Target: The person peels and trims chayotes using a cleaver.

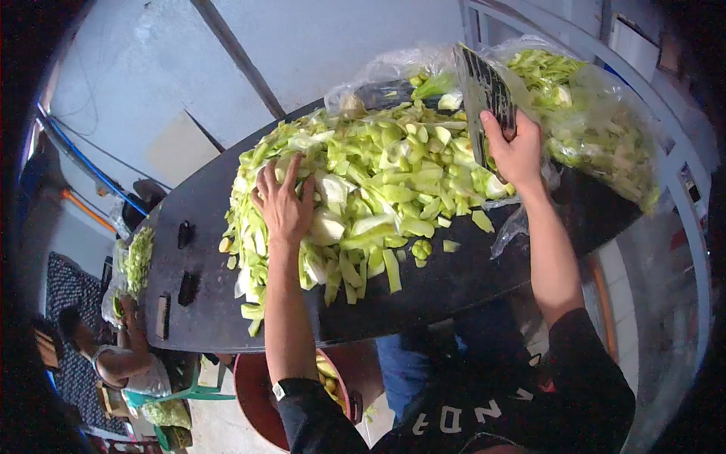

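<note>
A wide heap of pale green cut vegetable pieces [408, 174] lies on a dark table [469, 272]. My left hand [285, 203] rests on the heap's left part, palm down with its fingers spread. At the heap's right end my right hand [516, 147] is wrapped round the handle of a broad cleaver [480, 98], held raised with its wet, dark-streaked blade upright. Beyond the cleaver, a clear plastic bag [605, 144] is full of thin green shreds.
Below the table's front edge stands a red tub [257, 397] with yellowish pieces inside. A seated person [125, 363] is at the far left beside another bag of green shreds [138, 257]. Small dark objects [187, 287] lie on the table's left end. A metal frame [699, 287] curves along the right.
</note>
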Motion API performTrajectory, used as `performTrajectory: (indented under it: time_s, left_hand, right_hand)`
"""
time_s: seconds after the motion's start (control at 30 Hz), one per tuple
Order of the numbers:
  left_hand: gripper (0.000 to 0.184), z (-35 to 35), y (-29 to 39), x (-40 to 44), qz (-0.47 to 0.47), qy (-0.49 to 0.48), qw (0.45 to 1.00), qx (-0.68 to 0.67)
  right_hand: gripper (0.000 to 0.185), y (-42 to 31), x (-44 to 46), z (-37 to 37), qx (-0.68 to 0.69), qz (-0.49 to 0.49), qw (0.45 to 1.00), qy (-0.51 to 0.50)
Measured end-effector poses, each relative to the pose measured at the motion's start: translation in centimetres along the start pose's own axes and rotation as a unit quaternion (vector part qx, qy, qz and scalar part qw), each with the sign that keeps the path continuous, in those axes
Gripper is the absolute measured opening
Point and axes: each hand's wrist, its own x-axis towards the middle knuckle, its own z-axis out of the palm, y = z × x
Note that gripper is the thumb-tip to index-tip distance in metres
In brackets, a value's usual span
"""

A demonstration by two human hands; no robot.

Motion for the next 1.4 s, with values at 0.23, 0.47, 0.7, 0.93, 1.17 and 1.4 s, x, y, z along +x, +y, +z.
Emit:
performTrajectory:
  time_s: [0.23,0.47,0.7,0.93,1.17,1.4]
  left_hand:
    - [0.058,0.9,-1.6,2.6,-0.125,-0.072,0.989,0.013]
    - [0.070,1.5,-4.6,5.1,-0.198,-0.053,0.978,-0.019]
    - [0.083,2.0,-6.0,7.0,-0.192,-0.049,0.980,-0.024]
    - [0.075,2.0,-5.0,8.8,-0.181,0.059,0.982,0.007]
    - [0.036,3.1,6.0,13.9,0.118,-0.025,0.959,-0.255]
    - [0.039,10.8,20.6,20.1,0.195,-0.315,0.900,-0.229]
  right_hand:
    - [0.021,0.3,0.3,0.1,-0.024,-0.067,0.997,0.025]
    - [0.021,-0.2,0.0,0.0,-0.023,-0.038,0.999,0.008]
    - [0.020,0.6,0.9,0.2,-0.024,-0.096,0.994,0.033]
    - [0.022,-0.4,2.8,-1.5,-0.045,-0.038,0.997,-0.040]
    - [0.022,2.6,5.3,-3.9,-0.113,-0.044,0.988,-0.095]
    - [0.020,5.1,4.9,-6.2,-0.060,0.035,0.996,-0.056]
